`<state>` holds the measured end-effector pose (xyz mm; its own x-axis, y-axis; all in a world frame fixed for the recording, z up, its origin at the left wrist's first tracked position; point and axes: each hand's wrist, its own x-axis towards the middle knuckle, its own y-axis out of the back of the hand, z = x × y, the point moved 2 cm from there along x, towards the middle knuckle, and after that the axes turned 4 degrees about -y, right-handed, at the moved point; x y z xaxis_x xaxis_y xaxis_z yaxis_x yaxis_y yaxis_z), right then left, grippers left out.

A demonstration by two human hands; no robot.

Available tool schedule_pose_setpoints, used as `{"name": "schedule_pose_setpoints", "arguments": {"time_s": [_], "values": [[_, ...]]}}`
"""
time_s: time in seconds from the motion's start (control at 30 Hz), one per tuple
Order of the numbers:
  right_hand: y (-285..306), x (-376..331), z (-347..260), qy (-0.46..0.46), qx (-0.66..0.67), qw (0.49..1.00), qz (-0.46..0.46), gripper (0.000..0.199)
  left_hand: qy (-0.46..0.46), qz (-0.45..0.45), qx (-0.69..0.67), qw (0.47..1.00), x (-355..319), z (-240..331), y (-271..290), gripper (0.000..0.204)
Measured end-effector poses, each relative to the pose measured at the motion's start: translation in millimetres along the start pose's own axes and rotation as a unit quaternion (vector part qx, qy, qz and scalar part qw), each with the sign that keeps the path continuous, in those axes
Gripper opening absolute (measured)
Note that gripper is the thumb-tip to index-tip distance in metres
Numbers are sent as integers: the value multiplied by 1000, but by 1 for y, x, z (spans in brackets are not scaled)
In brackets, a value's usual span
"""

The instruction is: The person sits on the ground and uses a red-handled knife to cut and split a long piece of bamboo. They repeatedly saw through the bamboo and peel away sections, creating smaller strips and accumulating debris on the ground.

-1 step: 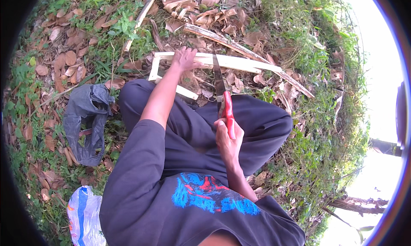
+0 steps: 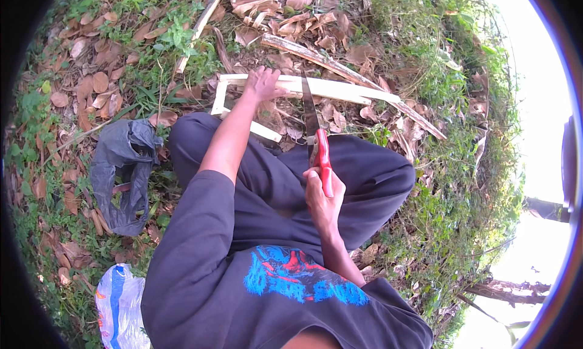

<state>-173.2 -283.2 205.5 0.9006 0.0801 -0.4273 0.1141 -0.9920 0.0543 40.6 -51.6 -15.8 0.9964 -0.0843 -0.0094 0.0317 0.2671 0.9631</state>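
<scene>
My left hand [image 2: 263, 85] is closed over a long pale wooden strip [image 2: 340, 90], near the strip's left end. My right hand [image 2: 325, 194] grips the red handle of a handsaw [image 2: 311, 109] above my crossed legs. The saw's blade points away from me, and its far part crosses the pale strip just right of my left hand. At the left end, a short upright piece [image 2: 219, 98] meets the long strip at a corner. Another pale strip [image 2: 265, 131] runs from its lower end toward my legs, partly hidden by my left forearm.
A weathered wooden strip [image 2: 328, 62] lies beyond, slanting down to the right. Another stick [image 2: 203, 24] lies far left. Beside my left leg are a dark plastic bag [image 2: 124, 160] and, nearer, a white and blue plastic package [image 2: 124, 306]. Dry leaves and grass surround me.
</scene>
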Motion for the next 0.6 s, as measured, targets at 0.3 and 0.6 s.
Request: {"name": "schedule_pose_setpoints", "arguments": {"time_s": [0.3,0.6], "values": [[0,14,7,-11,-40,999,0,18,-21,31,15,999,-3,-4,-1,77],[0,28,2,6,-90,996,10,21,-36,35,23,998,-5,-3,-5,77]]}}
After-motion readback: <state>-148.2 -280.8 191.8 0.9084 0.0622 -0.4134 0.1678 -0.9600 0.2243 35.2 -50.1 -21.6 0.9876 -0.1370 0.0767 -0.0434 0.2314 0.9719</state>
